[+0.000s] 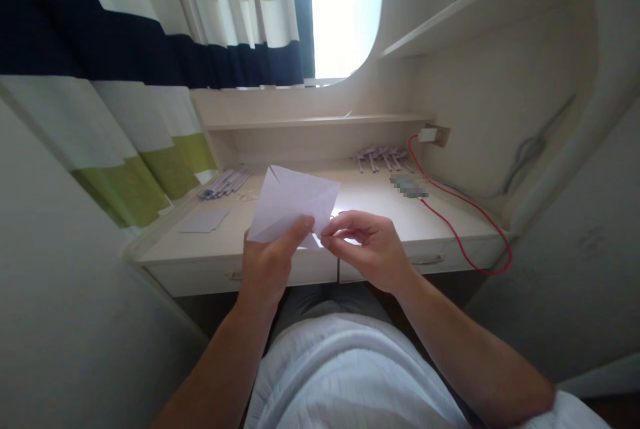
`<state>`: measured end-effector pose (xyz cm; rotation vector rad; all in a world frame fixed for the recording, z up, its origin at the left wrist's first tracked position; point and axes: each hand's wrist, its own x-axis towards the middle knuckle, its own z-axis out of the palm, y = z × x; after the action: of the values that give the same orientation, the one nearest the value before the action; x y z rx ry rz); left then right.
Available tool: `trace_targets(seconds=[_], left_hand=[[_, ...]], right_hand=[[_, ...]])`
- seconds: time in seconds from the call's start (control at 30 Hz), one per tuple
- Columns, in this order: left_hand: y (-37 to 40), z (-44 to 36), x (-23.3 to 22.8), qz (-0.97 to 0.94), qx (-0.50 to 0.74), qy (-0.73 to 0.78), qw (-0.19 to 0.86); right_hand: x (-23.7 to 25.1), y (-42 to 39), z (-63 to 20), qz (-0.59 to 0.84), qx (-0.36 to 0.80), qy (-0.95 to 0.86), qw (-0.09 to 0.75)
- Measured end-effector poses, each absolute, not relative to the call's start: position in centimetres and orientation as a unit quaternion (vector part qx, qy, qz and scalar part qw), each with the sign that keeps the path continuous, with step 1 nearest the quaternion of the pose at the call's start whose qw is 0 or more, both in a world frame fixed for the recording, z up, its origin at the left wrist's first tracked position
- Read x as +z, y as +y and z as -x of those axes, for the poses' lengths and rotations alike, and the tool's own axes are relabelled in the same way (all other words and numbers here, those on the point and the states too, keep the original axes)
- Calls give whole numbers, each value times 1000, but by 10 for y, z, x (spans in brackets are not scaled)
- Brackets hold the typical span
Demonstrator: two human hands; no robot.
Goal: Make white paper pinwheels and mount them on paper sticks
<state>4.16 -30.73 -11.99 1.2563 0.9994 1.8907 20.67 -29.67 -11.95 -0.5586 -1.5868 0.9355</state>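
A white sheet of paper, roughly square, with a slit at its upper left corner and faint creases, is held up above the desk's front edge. My left hand grips its lower part, thumb on top and the other fingers hidden beneath. At the paper's lower right corner is my right hand, thumb and forefinger pinched together. What lies between those fingertips is too small to make out. Behind the paper, bright light falls on the desk top.
Rolled paper sticks lie at the desk's left, near flat paper sheets. Several paper pinwheels on sticks rest at the back. A red cable runs from a wall charger to a blurred device and hangs over the front edge.
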Motion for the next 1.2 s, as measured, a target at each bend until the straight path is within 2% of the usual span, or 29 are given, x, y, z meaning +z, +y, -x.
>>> trace_targets(seconds=[0.3,0.87,1.2], left_hand=[[-305,-47,-121,-472,736,376,306],[-301,-46,-119,-469,736,391,292],[-302,-48,-118,-466,739,388,292]], right_hand=[[-115,-298,-206,253,407,-658,580],[-112,-298,-207,253,398,-692,547],[-115,-298,-206,258,367,-683,576]])
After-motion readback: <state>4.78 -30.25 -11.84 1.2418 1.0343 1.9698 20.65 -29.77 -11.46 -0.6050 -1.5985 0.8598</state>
